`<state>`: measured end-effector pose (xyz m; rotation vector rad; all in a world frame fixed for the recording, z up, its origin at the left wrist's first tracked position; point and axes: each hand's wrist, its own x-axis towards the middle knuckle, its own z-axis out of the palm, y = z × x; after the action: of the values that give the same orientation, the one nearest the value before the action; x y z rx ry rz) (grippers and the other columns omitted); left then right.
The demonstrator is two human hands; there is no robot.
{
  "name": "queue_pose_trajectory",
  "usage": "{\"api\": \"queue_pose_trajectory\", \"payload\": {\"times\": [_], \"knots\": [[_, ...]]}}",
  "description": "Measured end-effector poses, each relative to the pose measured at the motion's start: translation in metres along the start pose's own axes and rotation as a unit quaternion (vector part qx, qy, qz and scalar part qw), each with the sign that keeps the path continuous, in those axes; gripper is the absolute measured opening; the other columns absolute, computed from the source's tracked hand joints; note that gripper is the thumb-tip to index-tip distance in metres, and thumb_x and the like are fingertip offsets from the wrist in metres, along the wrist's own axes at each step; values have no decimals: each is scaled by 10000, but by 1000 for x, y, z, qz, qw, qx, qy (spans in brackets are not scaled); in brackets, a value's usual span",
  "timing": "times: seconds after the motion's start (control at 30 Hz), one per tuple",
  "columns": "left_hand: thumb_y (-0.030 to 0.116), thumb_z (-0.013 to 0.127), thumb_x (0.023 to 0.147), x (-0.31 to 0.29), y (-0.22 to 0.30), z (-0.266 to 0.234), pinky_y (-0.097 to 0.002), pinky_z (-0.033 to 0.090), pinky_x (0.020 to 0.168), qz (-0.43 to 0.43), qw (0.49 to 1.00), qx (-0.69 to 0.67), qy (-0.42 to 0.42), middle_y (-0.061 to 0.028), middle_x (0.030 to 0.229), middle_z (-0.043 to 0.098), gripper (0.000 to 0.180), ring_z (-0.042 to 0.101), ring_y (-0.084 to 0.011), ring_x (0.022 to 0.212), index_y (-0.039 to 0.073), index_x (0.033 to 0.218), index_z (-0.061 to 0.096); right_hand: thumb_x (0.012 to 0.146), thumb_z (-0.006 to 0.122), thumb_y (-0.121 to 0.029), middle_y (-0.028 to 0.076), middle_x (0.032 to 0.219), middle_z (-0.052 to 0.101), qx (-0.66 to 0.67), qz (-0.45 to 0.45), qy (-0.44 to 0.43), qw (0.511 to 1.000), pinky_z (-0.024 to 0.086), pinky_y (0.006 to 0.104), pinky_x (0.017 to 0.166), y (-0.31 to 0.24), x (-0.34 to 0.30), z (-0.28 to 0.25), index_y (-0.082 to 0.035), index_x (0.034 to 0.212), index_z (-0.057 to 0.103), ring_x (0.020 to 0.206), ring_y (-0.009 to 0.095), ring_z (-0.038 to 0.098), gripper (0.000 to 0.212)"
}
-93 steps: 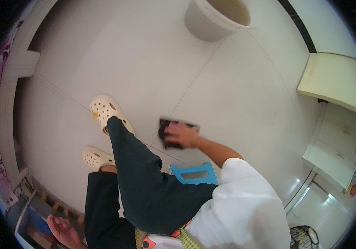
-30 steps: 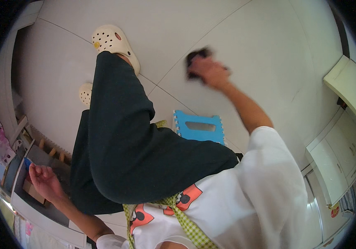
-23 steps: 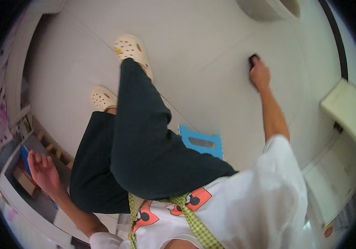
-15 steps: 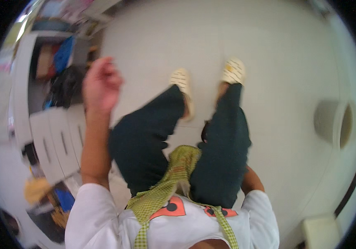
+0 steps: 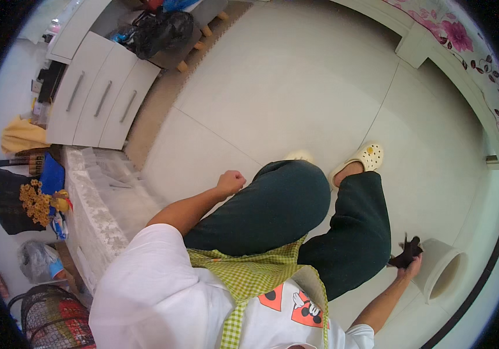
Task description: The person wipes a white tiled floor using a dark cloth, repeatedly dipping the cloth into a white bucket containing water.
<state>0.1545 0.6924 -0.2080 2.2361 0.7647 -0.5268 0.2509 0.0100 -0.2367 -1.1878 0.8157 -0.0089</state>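
Note:
My right hand is closed round a limp, dark brown-black cloth-like item with uneven ends poking out. Its exact kind does not show. The hand is beside my right leg, right by the side of a white round bin. My left hand hangs next to my left thigh with its fingers curled in, and nothing shows in it. A green checked apron covers my lap over dark trousers.
On the left are a white drawer unit, a lace-covered surface, dried yellow flowers and a wire basket. A black plastic bag lies beyond the drawers. A bed with flowered bedding stands at far right.
The view has turned, and the bed and lace-covered surface have come in. My left hand has dropped from the drawers to my thigh. My right hand, hidden before, now shows with the dark item.

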Motion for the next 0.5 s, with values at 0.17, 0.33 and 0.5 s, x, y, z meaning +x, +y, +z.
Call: {"api": "queue_pose_trajectory", "payload": {"times": [0.17, 0.33, 0.5], "knots": [[190, 562, 743, 9, 51, 0, -278, 469, 500, -68, 984, -163, -28, -52, 611, 590, 170, 577, -137, 537, 30, 755, 618, 883, 399, -204, 120, 1115, 568, 58, 1, -179, 982, 445, 408, 877, -49, -28, 97, -62, 1212, 470, 1025, 256, 545, 365], [152, 549, 769, 41, 52, -23, -262, 468, 486, -18, 975, -220, -3, -51, 660, 583, 161, 540, -122, 517, 9, 809, 611, 762, 419, -87, 91, 1018, 572, 52, -42, -159, 985, 533, 295, 538, -106, -51, 205, -107, 1245, 407, 720, 189, 595, 483], [164, 557, 777, 64, 43, -33, -238, 424, 454, -58, 964, -260, -7, -45, 671, 573, 147, 538, -116, 529, 26, 801, 602, 739, 399, -57, 125, 1116, 529, -126, -54, -228, 964, 485, 345, 817, -166, -37, 249, -29, 1247, 396, 950, 236, 563, 509]]}}
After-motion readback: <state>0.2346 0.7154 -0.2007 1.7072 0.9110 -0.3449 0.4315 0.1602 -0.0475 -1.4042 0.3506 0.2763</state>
